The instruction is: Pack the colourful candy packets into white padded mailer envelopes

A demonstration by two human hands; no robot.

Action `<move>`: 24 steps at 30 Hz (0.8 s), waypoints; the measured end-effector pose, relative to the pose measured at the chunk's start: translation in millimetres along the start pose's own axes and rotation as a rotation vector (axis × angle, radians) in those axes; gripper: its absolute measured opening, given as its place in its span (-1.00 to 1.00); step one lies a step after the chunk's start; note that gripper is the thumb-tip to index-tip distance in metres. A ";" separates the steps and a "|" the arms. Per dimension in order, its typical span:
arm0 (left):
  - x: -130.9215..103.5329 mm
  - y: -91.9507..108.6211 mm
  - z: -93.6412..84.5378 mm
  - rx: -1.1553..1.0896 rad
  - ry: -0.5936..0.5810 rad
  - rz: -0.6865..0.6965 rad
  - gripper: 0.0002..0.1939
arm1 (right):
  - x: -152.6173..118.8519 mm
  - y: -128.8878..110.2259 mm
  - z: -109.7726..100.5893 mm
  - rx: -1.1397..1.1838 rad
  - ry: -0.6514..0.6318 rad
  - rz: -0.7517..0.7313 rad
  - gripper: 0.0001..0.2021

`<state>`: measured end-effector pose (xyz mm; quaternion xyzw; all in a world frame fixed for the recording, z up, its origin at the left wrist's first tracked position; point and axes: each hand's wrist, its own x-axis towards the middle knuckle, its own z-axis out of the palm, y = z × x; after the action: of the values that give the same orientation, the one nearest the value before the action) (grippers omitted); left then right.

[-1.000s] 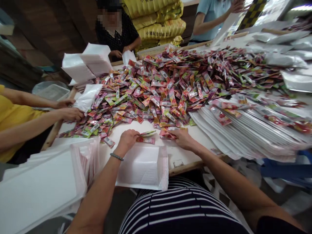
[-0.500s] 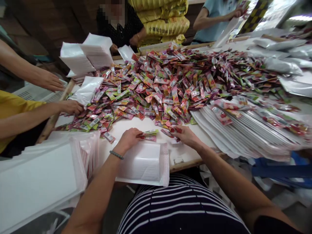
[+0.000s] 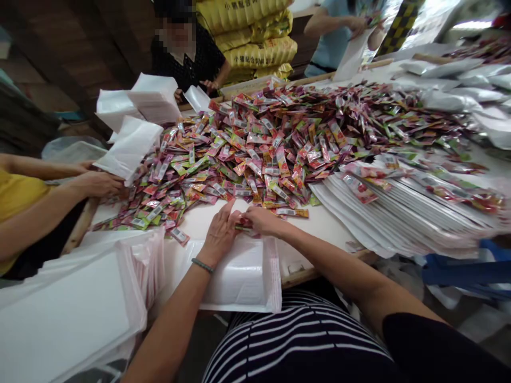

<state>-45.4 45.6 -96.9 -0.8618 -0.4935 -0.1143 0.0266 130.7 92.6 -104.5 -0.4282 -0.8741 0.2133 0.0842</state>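
My left hand (image 3: pixel 221 233), with a dark beaded bracelet at its wrist, meets my right hand (image 3: pixel 260 220) at the near table edge. Between them is a small bunch of colourful packets (image 3: pixel 244 222), gripped by both hands and mostly covered by the fingers. Just below lies a white padded mailer (image 3: pixel 241 271), its right end reaching over the edge. A large heap of small printed packets (image 3: pixel 271 149) spreads beyond my hands. One orange-tipped packet (image 3: pixel 293 213) lies to the right of my right hand.
White mailers (image 3: pixel 59 308) are stacked at near left, and a fanned pile of mailers (image 3: pixel 395 213) with packets on top lies at right. At left a co-worker's hands (image 3: pixel 96 183) hold a white mailer (image 3: pixel 128 146). Two other people stand across the table, near yellow sacks (image 3: pixel 259 53).
My hands have come together, my right moving left to join its packets with those in my left. The co-worker at left has brought both hands to a mailer and lifted it slightly.
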 end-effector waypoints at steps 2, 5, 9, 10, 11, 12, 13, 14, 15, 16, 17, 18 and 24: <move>3.3 3.1 -1.5 0.001 -0.130 0.025 -0.54 | 2.9 -3.3 8.2 -0.017 -0.019 -0.023 -0.80; 8.0 6.0 -0.1 0.014 -0.313 -0.009 -0.49 | -12.0 3.4 11.8 0.012 0.031 -0.025 -0.74; 10.3 9.5 4.5 0.034 -0.326 -0.019 -0.60 | -48.9 15.9 10.1 0.017 0.158 0.028 -0.67; 10.6 10.5 5.1 0.038 -0.319 -0.027 -0.62 | -57.4 17.5 10.6 -0.003 0.158 0.061 -0.67; 11.0 11.6 5.4 0.040 -0.313 -0.038 -0.64 | -65.1 18.5 11.6 -0.026 0.138 0.100 -0.69; 11.5 12.5 5.4 0.038 -0.311 -0.048 -0.65 | -72.1 19.5 12.6 -0.047 0.104 0.142 -0.73; 12.0 13.2 5.1 0.034 -0.311 -0.057 -0.66 | -78.8 20.7 13.4 -0.062 0.065 0.181 -0.77; 12.5 13.6 4.9 0.031 -0.313 -0.063 -0.66 | -85.6 22.6 13.5 -0.071 0.028 0.209 -0.79; 12.9 13.5 4.8 0.027 -0.313 -0.066 -0.67 | -93.2 25.2 12.8 -0.073 -0.006 0.224 -0.80; 13.1 13.0 5.0 0.024 -0.307 -0.070 -0.67 | -101.8 28.5 10.9 -0.074 -0.032 0.231 -0.80; 13.1 12.0 5.6 0.023 -0.296 -0.072 -0.67 | -111.4 32.5 8.1 -0.077 -0.056 0.238 -0.80; 12.8 10.8 6.5 0.023 -0.282 -0.070 -0.67 | -121.6 36.8 4.3 -0.080 -0.085 0.253 -0.82; 7.8 8.9 12.2 0.030 -0.270 0.029 -0.66 | -142.8 54.2 -24.1 0.010 -0.020 0.334 -0.74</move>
<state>-31.9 49.6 -106.4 -0.8759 -0.4817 0.0103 -0.0256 265.7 17.2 -101.9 -0.5651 -0.7904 0.2329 0.0408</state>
